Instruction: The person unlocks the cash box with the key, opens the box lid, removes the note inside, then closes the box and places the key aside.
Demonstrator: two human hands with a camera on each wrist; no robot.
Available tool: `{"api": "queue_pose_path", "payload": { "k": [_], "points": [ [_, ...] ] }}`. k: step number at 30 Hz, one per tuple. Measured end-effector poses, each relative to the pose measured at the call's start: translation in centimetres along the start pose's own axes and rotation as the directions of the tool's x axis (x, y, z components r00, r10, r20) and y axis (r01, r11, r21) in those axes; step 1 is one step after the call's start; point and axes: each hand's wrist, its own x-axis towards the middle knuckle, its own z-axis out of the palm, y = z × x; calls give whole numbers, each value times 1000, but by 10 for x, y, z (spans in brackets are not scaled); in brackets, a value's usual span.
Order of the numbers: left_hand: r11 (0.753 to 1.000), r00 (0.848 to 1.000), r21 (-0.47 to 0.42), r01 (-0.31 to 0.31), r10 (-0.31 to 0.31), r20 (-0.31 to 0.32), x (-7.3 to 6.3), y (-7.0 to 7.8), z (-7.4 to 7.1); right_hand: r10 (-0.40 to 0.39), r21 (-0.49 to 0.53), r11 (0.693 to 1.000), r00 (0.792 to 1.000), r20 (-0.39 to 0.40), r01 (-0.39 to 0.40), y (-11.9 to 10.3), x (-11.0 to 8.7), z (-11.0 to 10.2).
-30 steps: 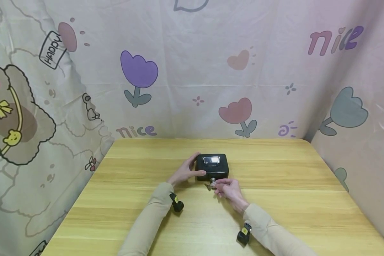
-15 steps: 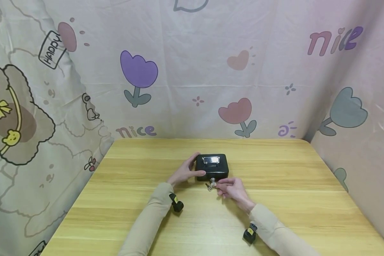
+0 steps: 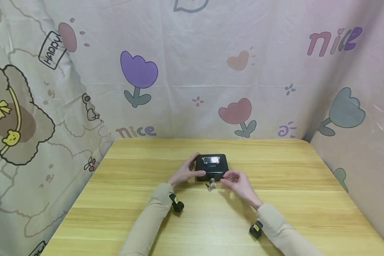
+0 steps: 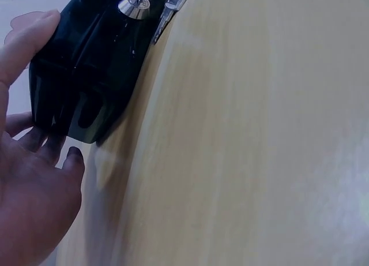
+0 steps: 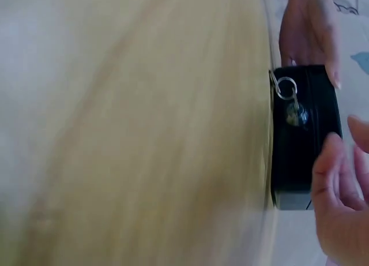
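A small black cash box (image 3: 217, 167) with a silver lid handle (image 3: 211, 160) stands closed on the table. My left hand (image 3: 184, 173) holds its left side, thumb over the front lid edge and fingers around the side, as the left wrist view also shows. From the round lock (image 4: 134, 7) in the box's front, a key ring (image 5: 286, 88) hangs with keys (image 3: 211, 187). My right hand (image 3: 241, 185) is at the front right corner of the box, right of the lock, with thumb and forefinger apart and nothing between them.
The box stands on a light wooden table (image 3: 131, 213), toward its far edge. A patterned cloth (image 3: 185, 64) hangs behind the table and along both sides. Each sleeve carries a small black wrist camera (image 3: 256, 229).
My right hand has let go of the key in the lock and drawn right, then up to the box's front right corner. The keys now hang free. My left hand has stayed put.
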Motion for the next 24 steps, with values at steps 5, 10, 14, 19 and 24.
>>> {"api": "queue_pose_path", "payload": {
  "k": [5, 10, 14, 19, 24],
  "points": [
    [1000, 1000, -28, -5, 5, 0, 1, -1, 1, -53, 24, 998, 996, -78, 55, 3, 11, -6],
    [999, 1000, -53, -7, 7, 0, 0, 1, 2, -72, 79, 994, 997, 5, 71, 10, 22, -13],
    [997, 1000, -73, -5, 5, 4, 0, 2, 2, -53, 159, 987, 989, 139, 30, 15, 31, -18],
    [995, 1000, -95, -17, 18, 18, -1, 2, 0, -93, 256, 966, 960, 264, 24, 20, 41, -21],
    [992, 999, -120, -32, 36, 26, -5, -2, -5, -157, 341, 940, 923, 352, 30, 21, 49, -19]
  ]
}}
